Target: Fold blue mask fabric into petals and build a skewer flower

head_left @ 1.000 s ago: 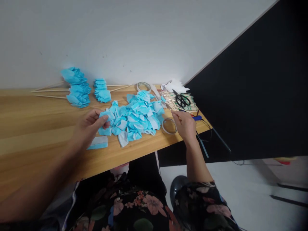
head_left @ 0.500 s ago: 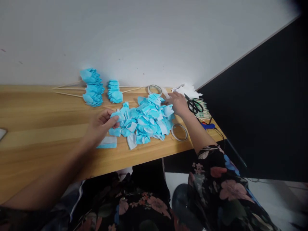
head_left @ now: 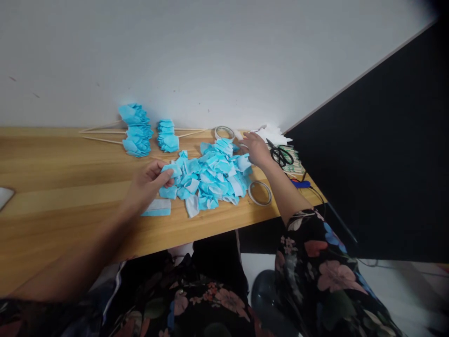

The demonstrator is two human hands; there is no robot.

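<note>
My left hand (head_left: 150,181) pinches a small piece of light blue crepe-like paper (head_left: 172,169) between thumb and fingers, at the left edge of a loose pile of blue paper pieces (head_left: 217,175). My right hand (head_left: 257,149) is at the pile's far right side, its fingers apart, beside a small white strip (head_left: 239,135). I see nothing held in it. A roll of tape (head_left: 223,133) lies just left of those fingers. Another tape ring (head_left: 260,193) rests below my right forearm.
Blue paper flowers on sticks (head_left: 135,131) lie at the back left, with a shorter group (head_left: 167,136) beside them. Black-handled scissors (head_left: 281,154), white paper (head_left: 275,134), green-and-white packets (head_left: 294,161) and a blue-handled tool (head_left: 300,184) are at the right. A folded blue strip (head_left: 156,208) lies near the front.
The view has shifted slightly. Both hands keep nearly the same places, and my left hand still pinches the blue paper piece.
</note>
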